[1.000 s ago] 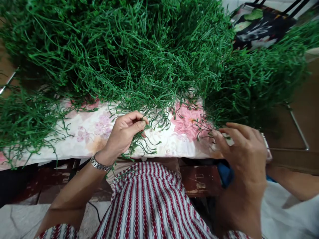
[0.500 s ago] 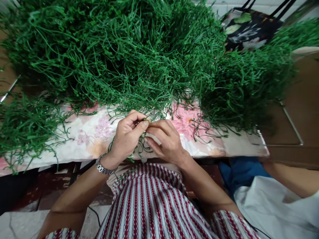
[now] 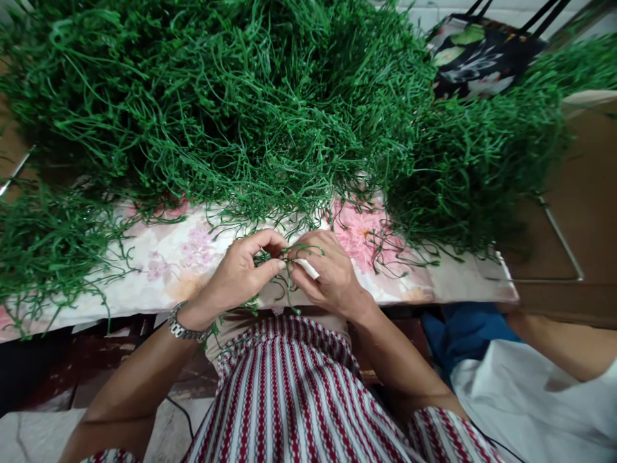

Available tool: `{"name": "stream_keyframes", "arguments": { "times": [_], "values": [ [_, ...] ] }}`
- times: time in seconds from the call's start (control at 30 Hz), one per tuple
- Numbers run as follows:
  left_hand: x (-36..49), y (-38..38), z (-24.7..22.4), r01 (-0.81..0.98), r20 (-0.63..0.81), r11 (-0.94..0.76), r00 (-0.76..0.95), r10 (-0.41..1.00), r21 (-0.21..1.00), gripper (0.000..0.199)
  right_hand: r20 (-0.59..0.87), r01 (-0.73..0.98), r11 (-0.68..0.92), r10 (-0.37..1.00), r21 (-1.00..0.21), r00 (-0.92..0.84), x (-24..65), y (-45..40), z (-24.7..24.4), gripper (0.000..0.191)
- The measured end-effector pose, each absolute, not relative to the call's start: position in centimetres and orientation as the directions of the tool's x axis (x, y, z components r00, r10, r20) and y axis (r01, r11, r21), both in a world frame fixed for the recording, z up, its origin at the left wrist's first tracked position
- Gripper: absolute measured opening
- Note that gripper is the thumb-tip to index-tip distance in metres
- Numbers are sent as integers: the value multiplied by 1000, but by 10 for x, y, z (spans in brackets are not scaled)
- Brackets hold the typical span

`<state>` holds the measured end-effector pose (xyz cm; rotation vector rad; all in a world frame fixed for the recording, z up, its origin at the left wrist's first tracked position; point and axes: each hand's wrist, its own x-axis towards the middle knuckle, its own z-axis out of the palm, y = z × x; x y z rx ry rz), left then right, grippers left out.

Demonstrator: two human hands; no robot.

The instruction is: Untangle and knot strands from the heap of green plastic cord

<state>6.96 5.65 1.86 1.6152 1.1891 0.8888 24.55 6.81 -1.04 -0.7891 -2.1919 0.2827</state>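
Observation:
Thin green plastic stems point(image 3: 292, 283) are pinched between the fingertips of both hands, low in the middle of the head view, just over the near edge of the cloth. My left hand point(image 3: 241, 267), with a metal watch at the wrist, grips them from the left with thumb and forefinger. From the right, my right hand point(image 3: 330, 270) is closed on the same stems, its fingertips touching the left ones. A small white piece point(image 3: 307, 268) shows at the right hand's fingers; what it is cannot be made out. The lower ends of the stems hang beneath the fingers.
A large heap of green stems point(image 3: 216, 103) fills the far side of the flowered cloth point(image 3: 187, 257). A smaller pile point(image 3: 48, 244) lies at left. A dark floral bag point(image 3: 482, 58) stands at back right. Another person's arm point(image 3: 563, 341) shows at lower right, below a bent metal rod point(image 3: 563, 238).
Both hands have moved slightly nearer my body, and the left has shifted a little left. The white piece and more of the green stems now show at the fingers.

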Motion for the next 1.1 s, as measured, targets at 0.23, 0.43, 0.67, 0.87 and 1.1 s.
{"name": "stream_keyframes", "arguments": {
  "times": [0.23, 0.43, 0.67, 0.87, 1.1],
  "values": [
    [68, 52, 26, 424, 23, -156, 303, 953, 892, 9, 574, 459, 808, 587, -370, -571, 245, 67, -7, 7],
    [69, 51, 21, 449, 9, -178, 353, 936, 875, 14, 522, 487, 833, 547, -263, -654, 249, 65, 1, 11],
    [71, 49, 19, 568, 91, -365, 452, 887, 737, 24, 389, 497, 846, 530, -192, -754, 252, 61, 11, 16],
    [73, 44, 18, 480, 25, -333, 540, 841, 812, 23, 206, 333, 766, 511, -549, -835, 260, 63, 13, 4],
    [76, 34, 21, 388, -20, -299, 639, 769, 872, 18, 36, 103, 302, 422, -948, -906, 270, 65, 7, 14]
  ]
}}
